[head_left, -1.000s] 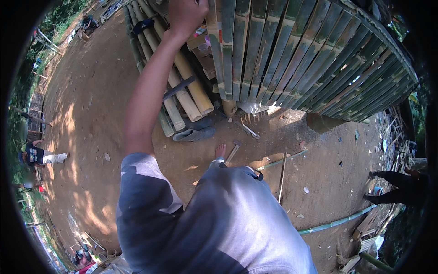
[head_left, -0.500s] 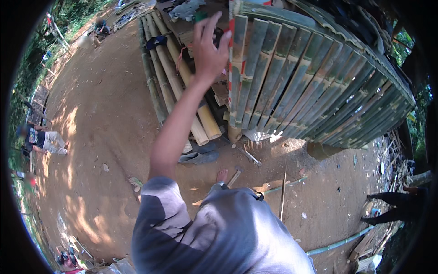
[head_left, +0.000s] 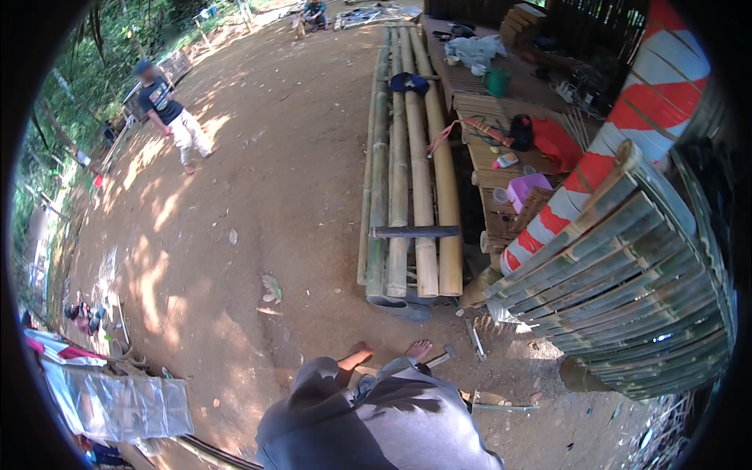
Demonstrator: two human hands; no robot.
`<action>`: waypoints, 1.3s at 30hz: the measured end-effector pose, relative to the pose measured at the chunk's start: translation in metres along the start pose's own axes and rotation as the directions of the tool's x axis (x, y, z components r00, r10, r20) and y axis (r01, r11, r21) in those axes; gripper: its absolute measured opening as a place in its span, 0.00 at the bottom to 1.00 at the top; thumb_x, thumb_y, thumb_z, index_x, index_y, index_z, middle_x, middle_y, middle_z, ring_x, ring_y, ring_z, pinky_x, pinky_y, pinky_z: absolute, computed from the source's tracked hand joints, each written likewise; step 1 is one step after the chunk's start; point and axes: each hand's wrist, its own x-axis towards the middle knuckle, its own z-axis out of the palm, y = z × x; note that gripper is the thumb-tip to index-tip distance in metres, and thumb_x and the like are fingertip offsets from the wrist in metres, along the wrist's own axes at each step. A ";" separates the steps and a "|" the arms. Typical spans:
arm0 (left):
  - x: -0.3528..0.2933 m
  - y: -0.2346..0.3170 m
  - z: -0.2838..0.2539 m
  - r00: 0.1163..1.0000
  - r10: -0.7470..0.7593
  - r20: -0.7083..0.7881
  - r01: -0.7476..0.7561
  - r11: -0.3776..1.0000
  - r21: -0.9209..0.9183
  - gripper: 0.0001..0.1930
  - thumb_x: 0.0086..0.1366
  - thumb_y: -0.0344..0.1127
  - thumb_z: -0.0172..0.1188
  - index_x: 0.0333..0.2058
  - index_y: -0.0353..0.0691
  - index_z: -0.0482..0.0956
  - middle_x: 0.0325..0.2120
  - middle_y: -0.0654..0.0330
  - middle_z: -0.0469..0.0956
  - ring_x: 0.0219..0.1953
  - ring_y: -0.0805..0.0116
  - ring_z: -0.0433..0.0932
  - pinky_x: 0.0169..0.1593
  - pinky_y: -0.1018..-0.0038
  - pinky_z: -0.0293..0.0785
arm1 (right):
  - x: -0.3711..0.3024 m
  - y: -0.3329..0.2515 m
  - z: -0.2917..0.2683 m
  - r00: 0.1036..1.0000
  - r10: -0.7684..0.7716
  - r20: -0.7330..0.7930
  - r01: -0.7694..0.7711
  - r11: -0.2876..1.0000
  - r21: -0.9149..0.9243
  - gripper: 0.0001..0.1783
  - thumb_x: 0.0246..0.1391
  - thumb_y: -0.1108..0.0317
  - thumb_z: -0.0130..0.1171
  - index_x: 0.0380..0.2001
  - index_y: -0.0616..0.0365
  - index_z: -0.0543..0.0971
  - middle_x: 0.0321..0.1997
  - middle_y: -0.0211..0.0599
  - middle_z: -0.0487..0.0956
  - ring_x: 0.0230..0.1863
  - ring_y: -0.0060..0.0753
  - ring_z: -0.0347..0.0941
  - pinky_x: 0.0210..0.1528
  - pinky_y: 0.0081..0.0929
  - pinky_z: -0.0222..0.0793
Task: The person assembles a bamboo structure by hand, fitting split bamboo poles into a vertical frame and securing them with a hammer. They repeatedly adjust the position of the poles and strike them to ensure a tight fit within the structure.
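Observation:
Neither my left hand nor my right hand shows now. Below me are my bare feet (head_left: 419,350) on the brown dirt ground. Close to the right foot lies what looks like a hammer (head_left: 442,356), with a thin pale tool (head_left: 475,339) a little farther right. Ahead, several long bamboo poles (head_left: 399,168) lie side by side, with a short dark crosspiece (head_left: 415,232) over their near ends and a dark blue cap (head_left: 410,83) farther along. Dark boots (head_left: 401,308) rest by the near pole ends.
At right, a split-bamboo panel (head_left: 603,282) leans out beside a red-and-white wrapped post (head_left: 580,172). Behind it, a bamboo platform (head_left: 478,149) holds a purple container (head_left: 526,188) and a green pot (head_left: 496,81). A person (head_left: 168,113) stands at left; another (head_left: 315,14) sits far off.
My view has swung left. The left hand, raised near the wrapped post before, has gone out of view. The person at left appears standing, nearer the top of the picture.

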 end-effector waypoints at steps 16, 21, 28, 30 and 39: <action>0.063 0.148 -0.064 0.886 0.301 0.352 -0.150 0.905 -0.398 0.17 0.63 0.34 0.60 0.51 0.44 0.76 0.36 0.63 0.80 0.33 0.70 0.80 0.34 0.73 0.77 | -0.105 0.067 -0.003 1.000 -0.018 -0.017 0.018 1.000 0.016 0.31 0.63 0.43 0.48 0.34 0.63 0.84 0.36 0.46 0.85 0.31 0.35 0.80 0.30 0.35 0.73; 0.010 0.170 -0.047 0.823 0.404 0.399 -0.337 0.913 -0.230 0.13 0.66 0.36 0.58 0.48 0.42 0.78 0.32 0.65 0.79 0.28 0.74 0.77 0.30 0.76 0.73 | -0.145 0.155 0.032 0.990 0.132 -0.051 -0.116 0.966 0.232 0.34 0.59 0.40 0.51 0.45 0.66 0.80 0.33 0.42 0.85 0.21 0.32 0.72 0.25 0.33 0.71; -0.101 0.116 0.028 0.727 0.463 0.507 -0.629 0.745 0.222 0.14 0.65 0.40 0.60 0.46 0.40 0.80 0.41 0.59 0.81 0.39 0.67 0.79 0.36 0.67 0.79 | -0.189 0.387 0.174 0.905 0.423 -0.038 -0.362 0.816 0.451 0.37 0.55 0.37 0.53 0.36 0.67 0.84 0.29 0.49 0.83 0.29 0.45 0.79 0.33 0.41 0.74; -0.109 0.094 0.046 0.689 0.558 0.462 -0.688 0.704 0.176 0.15 0.60 0.37 0.65 0.42 0.34 0.83 0.39 0.53 0.84 0.43 0.64 0.81 0.49 0.68 0.74 | -0.211 0.418 0.198 0.845 0.530 0.071 -0.405 0.548 0.732 0.23 0.52 0.50 0.58 0.22 0.63 0.78 0.16 0.41 0.75 0.14 0.36 0.67 0.15 0.34 0.59; -0.117 0.075 0.069 0.713 0.430 0.554 -0.631 0.739 0.238 0.14 0.61 0.39 0.63 0.40 0.35 0.84 0.35 0.54 0.84 0.40 0.65 0.80 0.46 0.68 0.74 | -0.275 0.555 0.239 0.625 0.749 0.221 -0.454 0.118 0.883 0.13 0.46 0.69 0.52 0.29 0.66 0.81 0.19 0.47 0.74 0.18 0.41 0.69 0.19 0.42 0.62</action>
